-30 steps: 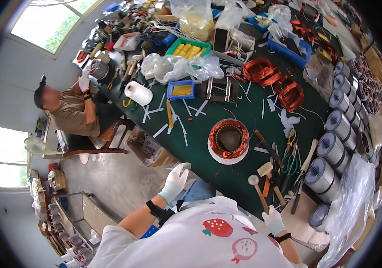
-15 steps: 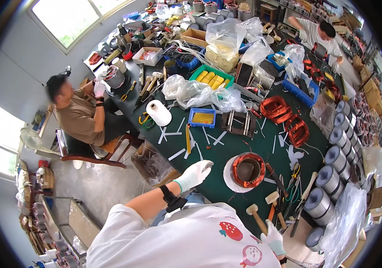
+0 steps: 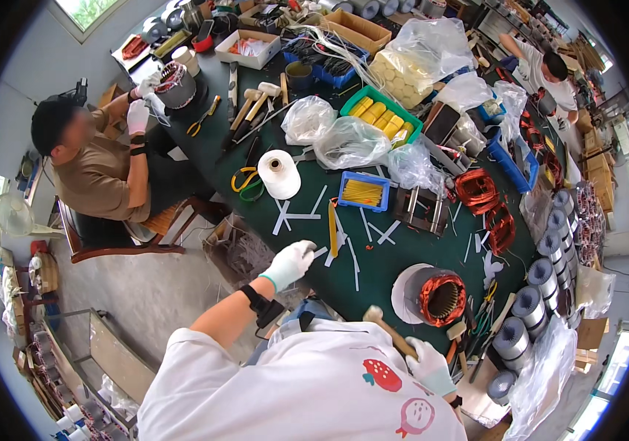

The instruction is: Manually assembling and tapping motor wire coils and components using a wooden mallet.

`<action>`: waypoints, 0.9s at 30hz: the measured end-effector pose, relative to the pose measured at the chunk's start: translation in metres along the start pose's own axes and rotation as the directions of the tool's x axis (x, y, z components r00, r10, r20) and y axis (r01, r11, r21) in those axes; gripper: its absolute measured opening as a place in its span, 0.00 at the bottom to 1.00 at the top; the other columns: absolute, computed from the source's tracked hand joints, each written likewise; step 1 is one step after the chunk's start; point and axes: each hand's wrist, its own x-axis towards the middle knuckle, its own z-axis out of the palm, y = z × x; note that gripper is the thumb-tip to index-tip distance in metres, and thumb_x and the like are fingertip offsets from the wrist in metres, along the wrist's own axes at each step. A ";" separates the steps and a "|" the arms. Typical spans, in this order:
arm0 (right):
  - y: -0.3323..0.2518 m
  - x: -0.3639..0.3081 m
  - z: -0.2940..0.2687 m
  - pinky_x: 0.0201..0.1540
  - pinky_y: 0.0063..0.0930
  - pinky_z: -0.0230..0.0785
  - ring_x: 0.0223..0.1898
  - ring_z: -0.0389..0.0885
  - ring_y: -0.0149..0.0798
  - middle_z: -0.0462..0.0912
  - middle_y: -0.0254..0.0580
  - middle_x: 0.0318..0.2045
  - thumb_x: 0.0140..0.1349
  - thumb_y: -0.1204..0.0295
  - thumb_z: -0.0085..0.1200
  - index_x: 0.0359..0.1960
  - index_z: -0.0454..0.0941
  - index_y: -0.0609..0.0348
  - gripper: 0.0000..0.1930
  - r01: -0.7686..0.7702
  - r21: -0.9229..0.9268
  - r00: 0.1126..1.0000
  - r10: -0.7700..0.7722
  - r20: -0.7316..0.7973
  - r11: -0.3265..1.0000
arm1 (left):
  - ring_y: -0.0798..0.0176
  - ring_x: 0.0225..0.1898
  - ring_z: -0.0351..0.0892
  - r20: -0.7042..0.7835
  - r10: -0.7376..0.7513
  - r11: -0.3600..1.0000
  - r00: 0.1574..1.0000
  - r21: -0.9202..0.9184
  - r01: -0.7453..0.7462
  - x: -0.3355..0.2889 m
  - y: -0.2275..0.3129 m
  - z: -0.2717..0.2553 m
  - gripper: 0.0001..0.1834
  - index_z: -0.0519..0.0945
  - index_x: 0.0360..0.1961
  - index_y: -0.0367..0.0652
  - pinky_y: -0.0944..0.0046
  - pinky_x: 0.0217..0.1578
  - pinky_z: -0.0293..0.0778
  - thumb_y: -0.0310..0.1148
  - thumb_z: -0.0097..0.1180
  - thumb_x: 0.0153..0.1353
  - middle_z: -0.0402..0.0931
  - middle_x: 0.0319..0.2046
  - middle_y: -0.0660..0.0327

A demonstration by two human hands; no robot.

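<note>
Leaning in over green tabletop point(image 3: 373, 287), worker now closer than a second ago. Stator with copper windings point(image 3: 441, 298) sits between hands. Right hand point(image 3: 429, 365), newly raised, grip clamped on wooden mallet point(image 3: 388, 332). Left hand point(image 3: 290, 263) reaches tabletop edge, fingers loosely apart beside white strips point(image 3: 344, 246).

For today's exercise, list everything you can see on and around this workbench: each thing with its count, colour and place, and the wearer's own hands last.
Workbench: one, dark green, centre.
Wound stator: one, copper coils in a grey core, near edge.
Mallet: one, wooden, near edge.
Paper strips: many, white, mid-bench.
Thread roll: one, white, left of centre.
Blue tray: one, yellow sticks inside, centre.
Green tray: one, yellow pieces, far side.
Plastic bags: several, clear, centre and far.
Grey stator cores: a row, right edge.
Seated co-worker: one, brown shirt, left.
Left hand: white glove, at the bench edge, on a paper strip.
Right hand: white glove, grip on the mallet handle.
</note>
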 end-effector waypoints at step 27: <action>-0.123 0.140 0.057 0.32 0.46 0.79 0.31 0.91 0.46 0.89 0.44 0.28 0.64 0.67 0.53 0.43 0.84 0.57 0.12 0.094 -0.581 0.986 0.006 0.169 0.808 | 0.41 0.51 0.85 0.480 -0.234 0.846 0.846 0.529 -0.066 -0.061 -0.082 -0.021 0.21 0.82 0.54 0.46 0.43 0.54 0.79 0.46 0.48 0.70 0.85 0.49 0.47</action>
